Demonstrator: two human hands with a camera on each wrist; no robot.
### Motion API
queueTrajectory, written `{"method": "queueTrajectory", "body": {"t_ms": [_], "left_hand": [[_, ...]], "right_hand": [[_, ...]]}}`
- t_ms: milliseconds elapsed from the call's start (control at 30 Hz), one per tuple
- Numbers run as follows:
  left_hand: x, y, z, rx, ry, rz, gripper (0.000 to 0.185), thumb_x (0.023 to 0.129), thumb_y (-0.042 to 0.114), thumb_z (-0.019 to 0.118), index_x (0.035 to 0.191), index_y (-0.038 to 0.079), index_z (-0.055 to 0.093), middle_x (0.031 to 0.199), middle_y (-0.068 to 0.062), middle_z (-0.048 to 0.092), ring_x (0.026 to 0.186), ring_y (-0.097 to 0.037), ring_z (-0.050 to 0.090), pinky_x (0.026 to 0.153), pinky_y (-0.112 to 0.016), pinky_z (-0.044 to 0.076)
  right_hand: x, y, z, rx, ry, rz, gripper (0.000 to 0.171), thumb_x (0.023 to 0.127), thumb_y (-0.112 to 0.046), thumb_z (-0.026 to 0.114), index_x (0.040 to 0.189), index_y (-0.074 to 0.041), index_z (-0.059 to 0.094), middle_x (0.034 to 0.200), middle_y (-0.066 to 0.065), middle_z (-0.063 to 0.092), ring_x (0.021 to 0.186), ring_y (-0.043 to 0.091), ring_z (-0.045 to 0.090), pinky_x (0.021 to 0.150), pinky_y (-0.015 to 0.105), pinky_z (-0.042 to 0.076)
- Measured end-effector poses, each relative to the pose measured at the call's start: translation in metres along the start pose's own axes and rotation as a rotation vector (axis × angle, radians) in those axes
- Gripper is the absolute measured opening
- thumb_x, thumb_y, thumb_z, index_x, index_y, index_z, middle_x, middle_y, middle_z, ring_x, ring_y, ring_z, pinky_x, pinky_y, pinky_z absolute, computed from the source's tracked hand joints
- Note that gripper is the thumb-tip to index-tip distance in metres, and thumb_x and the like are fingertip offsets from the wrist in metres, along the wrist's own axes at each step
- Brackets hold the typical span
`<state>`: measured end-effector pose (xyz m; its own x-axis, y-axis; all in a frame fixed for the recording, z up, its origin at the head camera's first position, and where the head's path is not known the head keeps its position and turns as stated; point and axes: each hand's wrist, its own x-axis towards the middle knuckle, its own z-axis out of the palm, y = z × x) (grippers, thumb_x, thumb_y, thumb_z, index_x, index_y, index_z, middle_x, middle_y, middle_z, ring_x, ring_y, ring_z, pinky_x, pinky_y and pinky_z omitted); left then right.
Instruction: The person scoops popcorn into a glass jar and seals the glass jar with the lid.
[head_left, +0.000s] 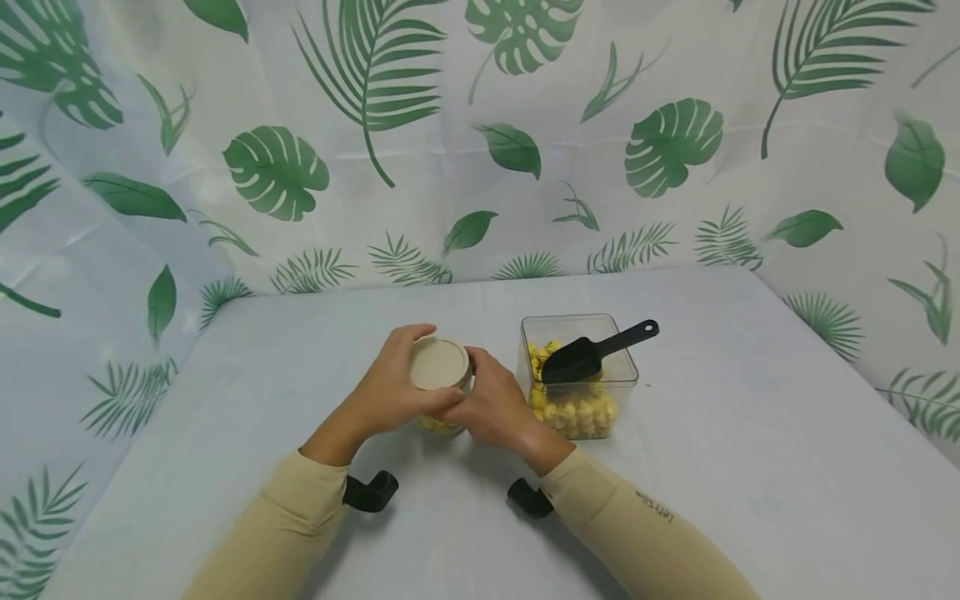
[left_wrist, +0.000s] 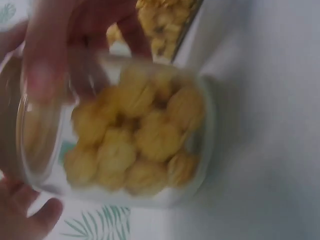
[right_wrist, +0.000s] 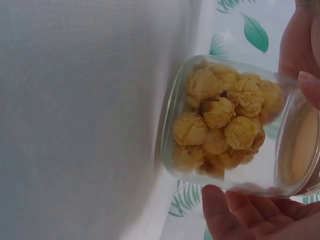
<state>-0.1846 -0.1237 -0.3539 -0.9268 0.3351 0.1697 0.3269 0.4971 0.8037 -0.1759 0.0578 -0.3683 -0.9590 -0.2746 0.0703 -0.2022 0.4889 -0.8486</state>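
Note:
A clear jar of caramel-coloured popcorn balls stands on the white table, with a round beige lid at its mouth. My left hand grips the lid from the left, thumb at the near edge and fingers round the far side. From the right, my right hand holds the upper part of the jar. In the left wrist view, blurred right fingers cross the jar near its rim. Whether the lid is fully seated cannot be told.
Right of the hands is a clear square container of yellow popcorn. A black scoop lies across its top, handle pointing right. A leaf-print curtain hangs behind the white table.

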Motion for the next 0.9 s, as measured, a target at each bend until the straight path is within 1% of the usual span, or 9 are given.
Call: {"method": "queueTrajectory", "body": {"t_ms": [67,133,233,333,433,533,600,767,900], "left_hand": [[-0.002,0.001,0.006,0.044,0.087,-0.020,0.094,0.076,0.039,0.087,0.147,0.001,0.038,0.140,-0.017,0.040,0.115,-0.031,0.048,0.091,-0.049,0.047],[-0.003,0.002,0.011,0.061,0.155,-0.034,0.093,0.074,0.039,0.088,0.143,-0.001,0.040,0.136,-0.018,0.043,0.114,-0.032,0.048,0.091,-0.049,0.047],[-0.005,0.004,0.014,0.074,0.207,-0.048,0.087,0.074,0.037,0.088,0.139,-0.001,0.045,0.134,-0.017,0.046,0.111,-0.032,0.051,0.088,-0.049,0.048],[-0.007,0.004,0.014,0.079,0.220,-0.036,0.078,0.076,0.033,0.087,0.135,0.000,0.048,0.133,-0.017,0.049,0.110,-0.032,0.052,0.088,-0.050,0.048],[-0.007,0.003,0.014,0.069,0.205,0.001,0.069,0.079,0.028,0.085,0.132,0.000,0.050,0.133,-0.018,0.049,0.111,-0.033,0.052,0.088,-0.050,0.048],[-0.007,0.001,0.011,0.048,0.159,0.044,0.065,0.080,0.023,0.083,0.131,0.001,0.050,0.136,-0.018,0.049,0.113,-0.033,0.052,0.088,-0.050,0.049],[-0.006,0.000,0.008,0.033,0.121,0.060,0.064,0.080,0.021,0.081,0.132,0.002,0.050,0.140,-0.017,0.047,0.114,-0.033,0.053,0.088,-0.050,0.050],[-0.004,-0.001,0.000,-0.019,0.024,0.060,0.064,0.080,0.019,0.077,0.134,0.002,0.047,0.144,-0.016,0.045,0.112,-0.033,0.054,0.088,-0.049,0.050],[-0.004,-0.003,-0.002,-0.036,-0.005,0.039,0.071,0.081,0.022,0.076,0.141,0.002,0.043,0.139,-0.018,0.048,0.110,-0.032,0.056,0.088,-0.049,0.051]], "right_hand": [[0.000,0.001,0.001,0.010,0.005,0.001,0.086,0.076,-0.036,0.084,0.145,-0.003,0.045,0.133,0.011,0.056,0.116,0.028,0.056,0.095,0.048,0.048],[0.000,0.002,0.001,0.011,0.010,0.003,0.086,0.076,-0.037,0.085,0.144,-0.003,0.045,0.132,0.012,0.056,0.115,0.028,0.056,0.094,0.048,0.049],[0.001,0.002,0.001,0.000,0.016,0.003,0.086,0.075,-0.037,0.085,0.144,-0.003,0.046,0.133,0.012,0.056,0.115,0.029,0.056,0.094,0.049,0.049],[0.002,0.001,0.000,-0.015,0.011,-0.001,0.086,0.075,-0.037,0.084,0.144,-0.003,0.046,0.133,0.012,0.057,0.117,0.028,0.056,0.095,0.049,0.048],[0.003,0.000,-0.001,-0.033,0.006,-0.001,0.085,0.075,-0.037,0.084,0.144,-0.004,0.047,0.134,0.010,0.058,0.118,0.027,0.056,0.096,0.048,0.048],[0.004,0.001,-0.003,-0.048,0.005,0.000,0.084,0.075,-0.037,0.083,0.144,-0.006,0.048,0.134,0.009,0.059,0.119,0.026,0.056,0.096,0.048,0.048],[0.004,0.000,-0.003,-0.049,-0.003,-0.001,0.082,0.075,-0.036,0.083,0.144,-0.007,0.049,0.134,0.008,0.059,0.120,0.025,0.056,0.096,0.048,0.048],[0.004,0.000,-0.003,-0.043,-0.014,-0.002,0.081,0.076,-0.034,0.083,0.144,-0.007,0.048,0.135,0.008,0.059,0.120,0.024,0.055,0.097,0.047,0.047],[0.004,0.001,-0.002,-0.032,-0.016,0.005,0.082,0.077,-0.035,0.083,0.144,-0.005,0.047,0.135,0.010,0.057,0.122,0.026,0.055,0.097,0.048,0.047]]}}
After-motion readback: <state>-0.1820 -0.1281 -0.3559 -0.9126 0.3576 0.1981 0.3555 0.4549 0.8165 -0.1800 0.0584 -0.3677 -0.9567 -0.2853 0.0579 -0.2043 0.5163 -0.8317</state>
